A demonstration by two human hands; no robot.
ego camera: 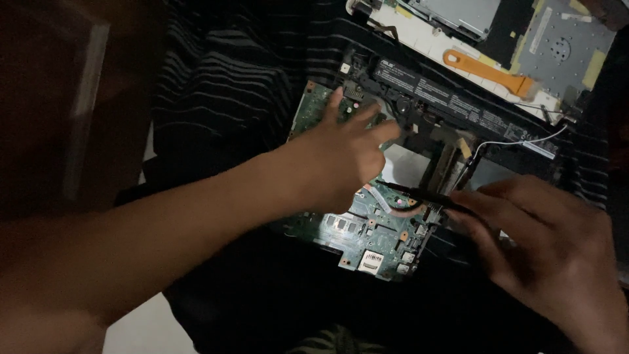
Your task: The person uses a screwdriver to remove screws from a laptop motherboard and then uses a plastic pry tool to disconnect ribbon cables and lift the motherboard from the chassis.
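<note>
Two hands at work: both over an opened laptop lying on dark striped cloth.
Left hand (341, 160): spread flat, fingers wide, pressing on the green circuit board (367, 226) near its upper left corner; it grips nothing.
Circuit board: sits mid-frame inside the black laptop base (458, 108), long axis running from upper left down to lower right.
Right hand (547, 246): fingers pinched narrow around a slim black tool (429, 195), tip pointing left at the board's copper heat pipe.
Doing it well: I judge steady downward pressure from the flat hand and a shallow, gentle tool angle matter.
Far right, behind: an orange pry tool (491, 72) on the white cover.
</note>
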